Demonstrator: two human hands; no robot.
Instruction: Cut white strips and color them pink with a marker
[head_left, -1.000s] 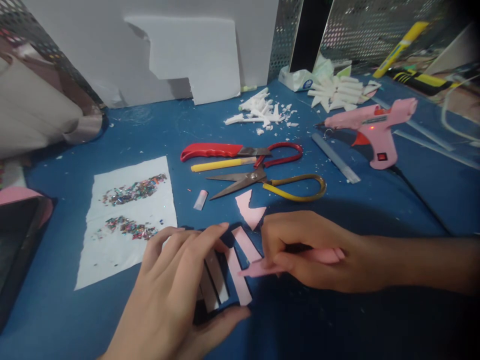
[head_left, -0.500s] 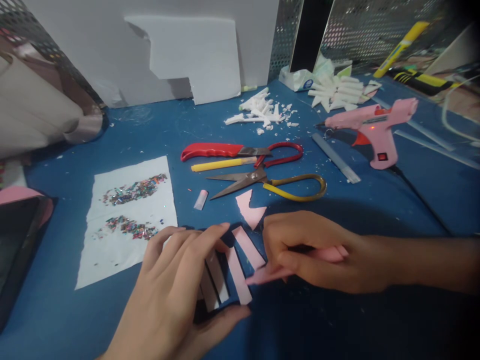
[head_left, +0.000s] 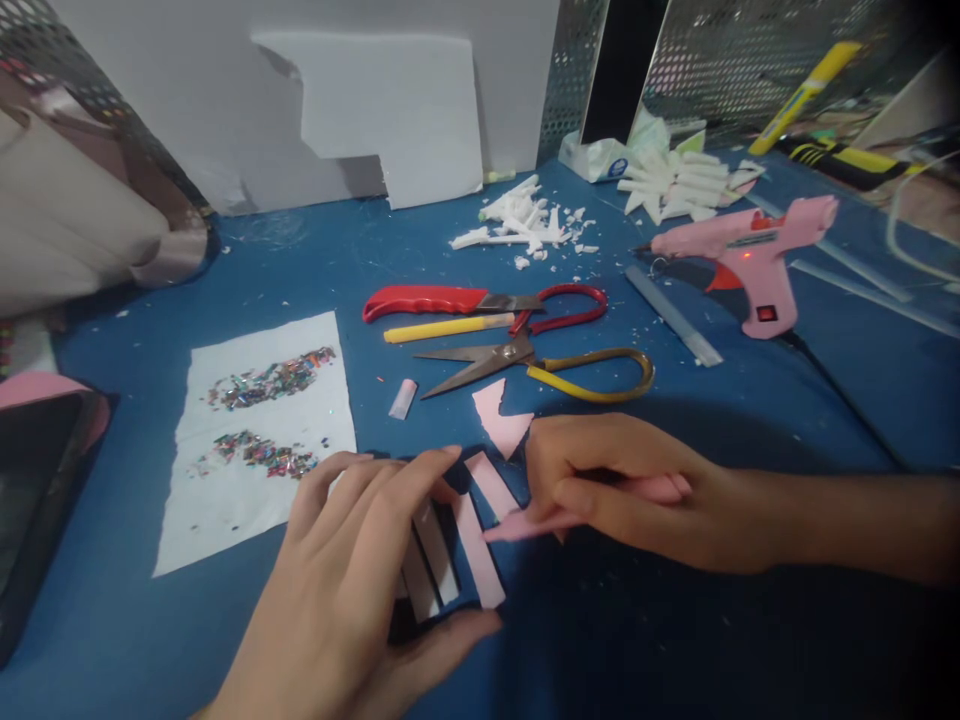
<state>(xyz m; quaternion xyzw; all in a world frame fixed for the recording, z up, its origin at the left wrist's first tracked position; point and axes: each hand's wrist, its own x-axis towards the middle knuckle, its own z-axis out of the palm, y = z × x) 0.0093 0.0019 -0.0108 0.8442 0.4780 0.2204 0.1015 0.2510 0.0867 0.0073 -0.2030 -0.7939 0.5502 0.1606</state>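
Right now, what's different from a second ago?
Your right hand moved the pink tool toward you along a pink strip, then back away. Nothing was grabbed or let go. Your left hand, the scissors and the glue gun stayed put.

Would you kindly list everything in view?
Strips: several, pink and whitish, front centre
Tool: one, pink, at strips
Scrap: one, pink, behind strips
Scissors: one, red and yellow, centre
Knife: one, red, behind scissors
Stick: one, yellow, centre
Glue gun: one, pink, right
Paper: one, white, left
Flakes: two piles, multicoloured, on paper
Fragments: many, white, back
Slab: one, black, left edge
Table: one, blue, underneath
Other clutter: uncounted, mixed, background
Left grip: one, bare, over strips
Right grip: one, bare, holding tool
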